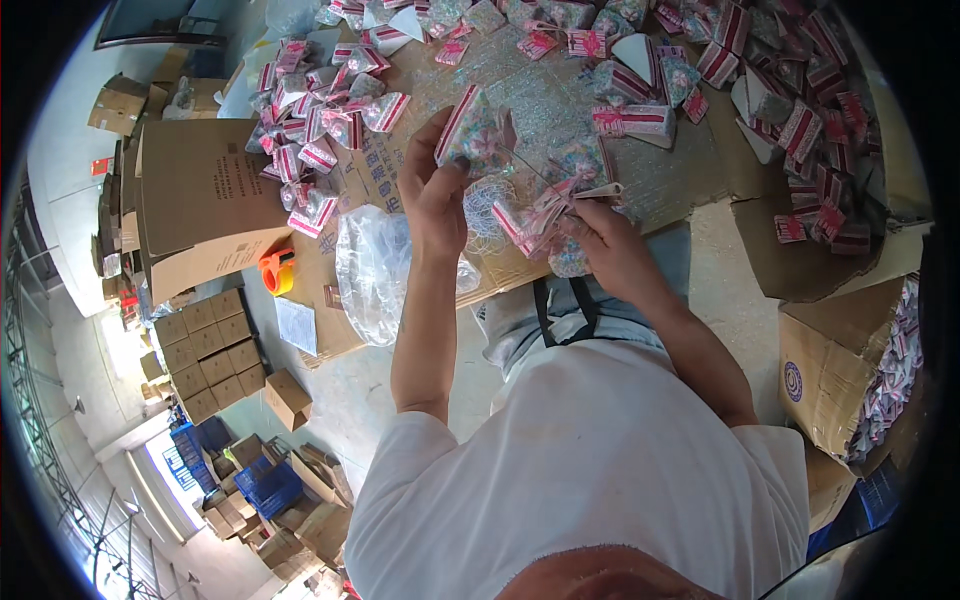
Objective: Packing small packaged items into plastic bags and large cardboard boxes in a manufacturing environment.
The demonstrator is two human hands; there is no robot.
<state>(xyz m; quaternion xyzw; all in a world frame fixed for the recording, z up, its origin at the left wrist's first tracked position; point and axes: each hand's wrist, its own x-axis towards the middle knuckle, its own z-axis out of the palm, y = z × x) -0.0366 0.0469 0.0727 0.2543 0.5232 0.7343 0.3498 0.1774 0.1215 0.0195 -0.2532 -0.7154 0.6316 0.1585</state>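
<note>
My left hand [436, 192] is closed on a small clear bag [470, 130] with a pink-and-white striped top edge and multicoloured contents. It holds the bag raised over the cardboard-covered table [420, 95]. To its right, my right hand [612, 245] is closed round a bunch of similar bags [572, 200] with pink tags, and their overlap hides how many there are. A thin dark line, perhaps a string, runs between the bag on the left and the bunch. Beneath and between my hands lies a loose tangle of white string [488, 215].
Heaps of similar bags cover the table's far left [335, 110] and far right [800, 110]. A clear plastic bag [372, 270] and a roll of orange-yellow tape [278, 272] lie at the near left. An open carton [205, 190] stands left; another carton [825, 365] full of packets stands right.
</note>
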